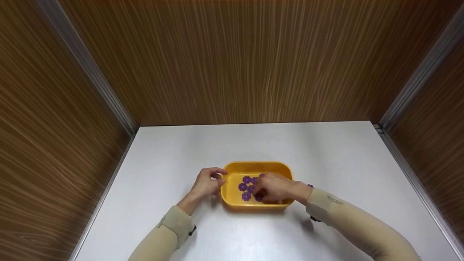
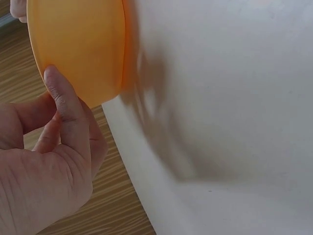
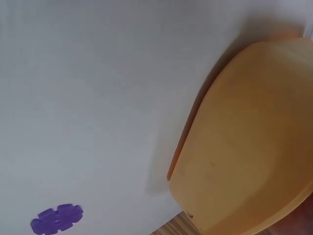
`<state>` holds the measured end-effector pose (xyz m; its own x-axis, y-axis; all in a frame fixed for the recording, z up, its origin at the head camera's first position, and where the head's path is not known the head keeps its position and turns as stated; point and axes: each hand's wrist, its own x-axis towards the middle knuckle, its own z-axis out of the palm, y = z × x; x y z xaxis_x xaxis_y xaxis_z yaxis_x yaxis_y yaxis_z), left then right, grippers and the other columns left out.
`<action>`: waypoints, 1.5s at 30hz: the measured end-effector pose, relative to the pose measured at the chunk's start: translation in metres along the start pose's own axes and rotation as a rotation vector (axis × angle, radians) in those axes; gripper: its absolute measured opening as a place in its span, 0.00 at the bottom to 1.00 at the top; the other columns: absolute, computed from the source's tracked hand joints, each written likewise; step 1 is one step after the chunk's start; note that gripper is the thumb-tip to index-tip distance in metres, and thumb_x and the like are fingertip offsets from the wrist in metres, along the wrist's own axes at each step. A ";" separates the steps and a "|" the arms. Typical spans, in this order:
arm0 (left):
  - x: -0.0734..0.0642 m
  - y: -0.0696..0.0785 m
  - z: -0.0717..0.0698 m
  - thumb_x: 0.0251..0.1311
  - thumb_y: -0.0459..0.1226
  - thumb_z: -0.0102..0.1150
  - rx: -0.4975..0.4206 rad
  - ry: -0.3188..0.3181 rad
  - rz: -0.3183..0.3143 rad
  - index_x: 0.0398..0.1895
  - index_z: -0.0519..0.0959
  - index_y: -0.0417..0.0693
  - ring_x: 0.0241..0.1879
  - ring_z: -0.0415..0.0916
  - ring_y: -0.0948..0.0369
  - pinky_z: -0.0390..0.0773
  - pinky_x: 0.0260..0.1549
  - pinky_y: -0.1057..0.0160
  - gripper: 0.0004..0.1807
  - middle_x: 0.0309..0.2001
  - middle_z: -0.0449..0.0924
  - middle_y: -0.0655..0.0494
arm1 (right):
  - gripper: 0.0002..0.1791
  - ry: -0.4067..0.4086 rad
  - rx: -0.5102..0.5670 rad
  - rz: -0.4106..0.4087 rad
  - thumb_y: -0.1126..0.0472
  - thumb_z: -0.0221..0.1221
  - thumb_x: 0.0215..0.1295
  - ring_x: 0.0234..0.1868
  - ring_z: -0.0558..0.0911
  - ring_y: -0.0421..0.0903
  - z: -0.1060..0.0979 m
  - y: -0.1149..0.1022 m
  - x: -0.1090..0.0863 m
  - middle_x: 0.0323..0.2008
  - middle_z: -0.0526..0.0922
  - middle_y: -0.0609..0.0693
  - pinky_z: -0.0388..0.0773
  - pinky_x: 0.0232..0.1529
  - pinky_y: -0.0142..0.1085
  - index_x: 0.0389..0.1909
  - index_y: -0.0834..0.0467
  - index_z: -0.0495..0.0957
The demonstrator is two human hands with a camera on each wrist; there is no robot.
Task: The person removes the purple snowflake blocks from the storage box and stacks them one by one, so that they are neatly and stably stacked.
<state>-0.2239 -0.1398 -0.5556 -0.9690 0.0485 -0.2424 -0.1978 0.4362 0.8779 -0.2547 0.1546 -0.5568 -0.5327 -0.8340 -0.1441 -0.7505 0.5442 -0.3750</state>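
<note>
A yellow plastic basin (image 1: pixel 232 206) stands on the white table. My left hand (image 1: pixel 208 183) grips its left rim; in the left wrist view a finger (image 2: pixel 66 98) lies against the outer wall. My right hand (image 1: pixel 273 186) reaches down inside over the right half, its fingers bent among several purple flower-shaped plastic discs (image 1: pixel 246 196). The fingertips are hidden, and I cannot tell whether they pinch a disc. Another purple disc (image 3: pixel 57 219) lies on the table outside the basin, right of it and partly behind my right wrist in the head view.
The white tabletop (image 1: pixel 174 145) extends around the basin on all sides. Wood-grain panels (image 1: pixel 232 61) rise at the back, left and right, with metal strips (image 1: pixel 98 79) along the corners.
</note>
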 end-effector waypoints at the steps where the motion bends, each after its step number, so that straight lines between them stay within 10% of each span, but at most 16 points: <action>1: 0.000 0.000 0.000 0.73 0.28 0.68 -0.001 0.000 -0.003 0.60 0.90 0.46 0.32 0.79 0.59 0.94 0.35 0.58 0.16 0.47 0.81 0.48 | 0.16 -0.007 -0.004 -0.001 0.61 0.76 0.71 0.51 0.87 0.45 0.000 0.001 0.001 0.52 0.95 0.49 0.90 0.66 0.47 0.57 0.50 0.94; 26: -0.003 0.001 0.000 0.74 0.29 0.67 -0.016 -0.015 0.009 0.62 0.89 0.43 0.30 0.82 0.57 0.91 0.29 0.61 0.16 0.47 0.80 0.48 | 0.13 0.009 -0.036 -0.015 0.54 0.85 0.56 0.36 0.79 0.36 0.002 0.007 0.011 0.39 0.89 0.44 0.83 0.43 0.30 0.39 0.52 0.93; 45: -0.003 0.000 0.001 0.73 0.29 0.67 -0.010 -0.010 0.021 0.61 0.89 0.43 0.29 0.79 0.60 0.87 0.27 0.64 0.16 0.46 0.80 0.49 | 0.21 0.112 0.053 -0.077 0.55 0.84 0.54 0.35 0.85 0.35 0.000 0.017 0.008 0.40 0.95 0.47 0.84 0.40 0.25 0.50 0.53 0.96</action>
<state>-0.2210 -0.1394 -0.5552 -0.9714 0.0669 -0.2280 -0.1788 0.4259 0.8869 -0.2716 0.1574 -0.5645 -0.5164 -0.8563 -0.0113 -0.7710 0.4707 -0.4288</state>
